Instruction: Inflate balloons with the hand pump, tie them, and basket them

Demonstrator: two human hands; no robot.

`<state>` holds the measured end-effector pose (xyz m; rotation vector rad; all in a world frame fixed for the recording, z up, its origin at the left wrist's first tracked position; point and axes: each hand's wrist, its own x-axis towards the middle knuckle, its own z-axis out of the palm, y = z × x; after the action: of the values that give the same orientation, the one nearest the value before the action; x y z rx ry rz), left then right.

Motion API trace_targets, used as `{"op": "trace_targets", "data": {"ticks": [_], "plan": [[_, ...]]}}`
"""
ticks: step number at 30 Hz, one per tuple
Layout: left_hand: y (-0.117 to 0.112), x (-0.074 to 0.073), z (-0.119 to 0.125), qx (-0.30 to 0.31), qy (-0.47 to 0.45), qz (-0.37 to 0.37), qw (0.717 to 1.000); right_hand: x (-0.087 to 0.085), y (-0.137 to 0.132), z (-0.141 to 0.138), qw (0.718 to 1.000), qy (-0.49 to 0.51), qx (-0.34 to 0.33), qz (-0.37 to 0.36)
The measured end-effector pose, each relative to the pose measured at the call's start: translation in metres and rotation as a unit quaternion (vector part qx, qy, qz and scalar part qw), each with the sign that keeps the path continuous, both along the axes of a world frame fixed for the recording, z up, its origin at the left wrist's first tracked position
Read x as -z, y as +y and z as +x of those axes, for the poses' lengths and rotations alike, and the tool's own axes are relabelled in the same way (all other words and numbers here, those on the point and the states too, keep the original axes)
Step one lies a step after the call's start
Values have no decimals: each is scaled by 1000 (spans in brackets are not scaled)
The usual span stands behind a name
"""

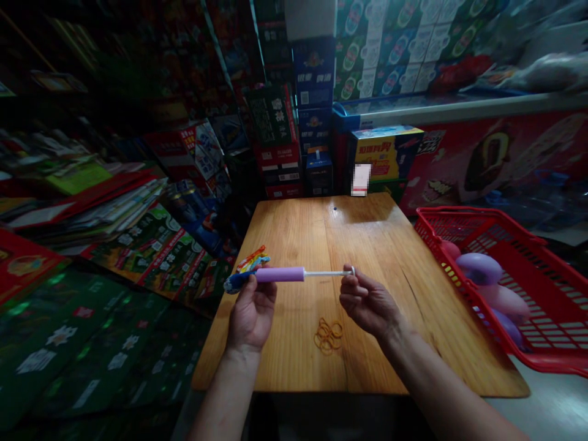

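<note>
A purple balloon hand pump (283, 274) lies level above the wooden table, its white rod drawn out to the right. My left hand (252, 315) is closed round the left end of the barrel. At that end sits a dark blue, crinkled piece (236, 282), perhaps a limp balloon; its kind is unclear. Just behind it shows a bright multicoloured wrapper-like piece (252, 260); I cannot tell whether the two are joined. With bent fingers, my right hand (367, 299) grips the pump's white handle. Several tan rubber bands (327, 335) lie in a loose pile between my forearms.
The wooden table (294, 233) fills the middle. To its right stands a red plastic basket (487, 214) holding several pink and purple balloons (480, 268). A yellow and blue carton (384, 153) is beyond the far edge. Stacked green boxes (82, 361) crowd the left side.
</note>
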<state>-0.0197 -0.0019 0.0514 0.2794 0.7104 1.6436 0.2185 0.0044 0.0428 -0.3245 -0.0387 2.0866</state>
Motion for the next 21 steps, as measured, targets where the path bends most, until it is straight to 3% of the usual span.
{"op": "trace_targets", "data": {"ticks": [7,17,21], "plan": [[-18,5,14,94,33,27,995,14,-14,-21,998,12,-62,-32],[-18,8,11,101,17,11,995,16,-9,-29,997,24,-50,-57],[-15,7,9,70,18,10,997,12,-7,-31,998,-8,-50,-40]]}}
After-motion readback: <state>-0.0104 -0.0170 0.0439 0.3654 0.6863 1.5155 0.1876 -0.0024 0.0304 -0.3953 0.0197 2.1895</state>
